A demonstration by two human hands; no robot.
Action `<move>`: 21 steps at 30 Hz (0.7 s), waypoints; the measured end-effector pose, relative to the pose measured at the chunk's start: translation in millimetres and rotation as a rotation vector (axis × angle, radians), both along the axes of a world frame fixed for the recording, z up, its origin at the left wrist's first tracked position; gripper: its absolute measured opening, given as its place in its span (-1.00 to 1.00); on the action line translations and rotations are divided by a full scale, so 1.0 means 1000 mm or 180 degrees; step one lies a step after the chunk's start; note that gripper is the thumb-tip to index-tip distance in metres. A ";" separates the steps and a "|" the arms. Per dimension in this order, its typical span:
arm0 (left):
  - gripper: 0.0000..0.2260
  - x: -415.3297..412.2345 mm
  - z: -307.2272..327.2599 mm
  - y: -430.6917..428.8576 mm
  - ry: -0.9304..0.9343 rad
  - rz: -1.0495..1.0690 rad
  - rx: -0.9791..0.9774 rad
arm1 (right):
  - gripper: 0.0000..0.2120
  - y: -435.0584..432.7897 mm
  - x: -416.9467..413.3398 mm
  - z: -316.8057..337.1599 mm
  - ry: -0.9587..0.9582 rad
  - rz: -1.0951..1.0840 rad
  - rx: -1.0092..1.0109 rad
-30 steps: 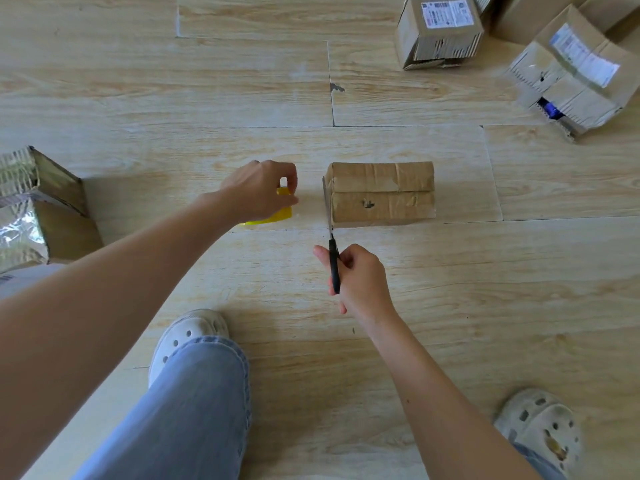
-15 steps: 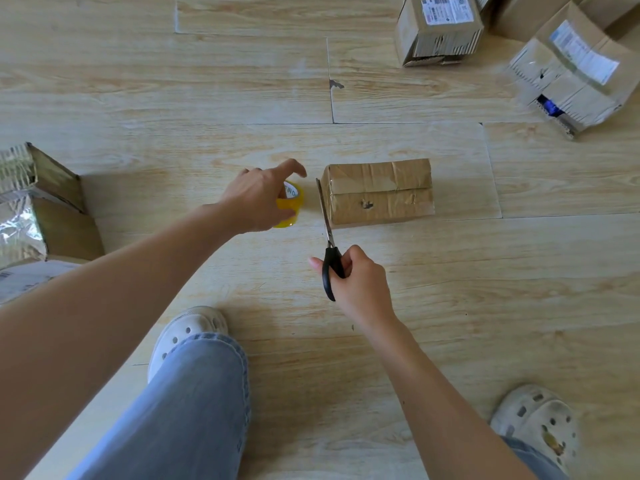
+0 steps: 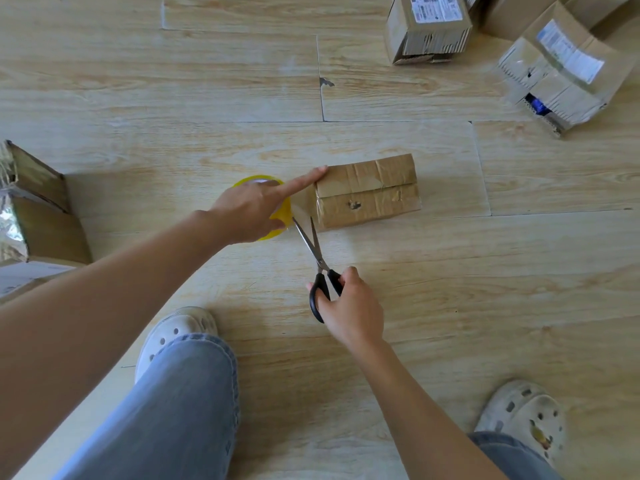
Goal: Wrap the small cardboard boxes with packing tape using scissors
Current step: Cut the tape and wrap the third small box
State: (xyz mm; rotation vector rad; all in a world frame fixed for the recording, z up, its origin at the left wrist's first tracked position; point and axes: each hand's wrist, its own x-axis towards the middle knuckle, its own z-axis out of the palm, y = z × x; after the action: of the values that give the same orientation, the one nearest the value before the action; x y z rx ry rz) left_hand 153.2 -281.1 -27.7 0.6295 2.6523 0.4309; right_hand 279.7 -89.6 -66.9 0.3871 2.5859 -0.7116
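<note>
A small brown cardboard box [image 3: 369, 190] lies on the wooden floor at the centre. My left hand [image 3: 252, 211] grips a yellow roll of tape [image 3: 277, 216] just left of the box, with its index finger stretched out onto the box's top left corner. A clear strip of tape [image 3: 304, 206] runs from the roll to the box's left end. My right hand [image 3: 349, 306] grips black-handled scissors [image 3: 317, 254]. Their blades are spread apart, tips at the tape strip beside the box.
Two more cardboard boxes [image 3: 427, 27] [image 3: 561, 69] with labels lie at the back right. A box lined with foil [image 3: 31, 206] stands at the left edge. My legs in jeans and white clogs [image 3: 173, 336] [image 3: 523, 415] are at the bottom.
The scissor blades have spread apart and swung toward the tape strip. My left index finger has stretched out onto the box corner, and the roll now lies flatter by the box.
</note>
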 end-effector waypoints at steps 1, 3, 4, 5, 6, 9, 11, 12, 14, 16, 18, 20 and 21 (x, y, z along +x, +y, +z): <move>0.01 0.001 -0.001 0.000 0.0041 -0.0006 -0.0048 | -0.58 0.002 0.004 -0.002 0.0064 -0.0008 0.0160; 0.03 0.002 -0.003 0.001 0.0072 -0.0008 -0.0103 | -0.55 0.005 0.010 -0.006 0.0175 0.0042 0.0432; 0.04 0.002 -0.004 0.002 0.0099 0.0006 -0.0118 | -0.54 0.006 0.012 -0.007 0.0232 0.0105 0.0513; 0.04 0.002 -0.005 0.002 0.0162 0.0029 -0.0135 | -0.55 0.007 0.013 -0.009 0.0287 0.0182 0.0563; 0.05 0.002 -0.005 0.003 0.0248 0.0048 -0.0165 | -0.57 0.008 0.015 -0.010 0.0330 0.0254 0.0589; 0.06 0.002 -0.007 0.006 0.0420 0.0061 -0.0255 | -0.60 0.009 0.013 -0.010 0.0376 0.0476 0.0634; 0.06 0.003 -0.008 0.007 0.0470 0.0070 -0.0269 | -0.59 0.010 0.013 -0.010 0.0382 0.0654 0.0662; 0.07 0.003 -0.009 0.008 0.0496 0.0072 -0.0280 | -0.59 0.010 0.012 -0.009 0.0406 0.0747 0.0684; 0.09 0.005 -0.012 0.008 0.0563 0.0062 -0.0295 | -0.64 0.009 0.009 -0.001 0.0647 0.0873 0.0677; 0.12 0.007 -0.015 0.009 0.0627 0.0063 -0.0284 | -0.76 0.004 0.002 0.011 0.1539 0.0733 0.0502; 0.15 0.009 -0.016 0.010 0.0677 0.0087 -0.0271 | -0.79 -0.001 -0.013 0.020 0.2578 0.0513 0.0422; 0.17 0.010 -0.018 0.010 0.0736 0.0088 -0.0298 | -0.70 -0.007 -0.037 0.031 0.2838 0.0403 0.0340; 0.18 0.010 -0.018 0.011 0.0767 0.0091 -0.0308 | -0.65 -0.010 -0.048 0.035 0.2799 0.0371 0.0335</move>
State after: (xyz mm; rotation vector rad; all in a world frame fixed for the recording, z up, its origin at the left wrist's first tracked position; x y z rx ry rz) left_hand 163.4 -270.3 -46.1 0.6502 2.8924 0.2456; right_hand 231.2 -99.9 -31.5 -0.0893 3.4350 -0.8333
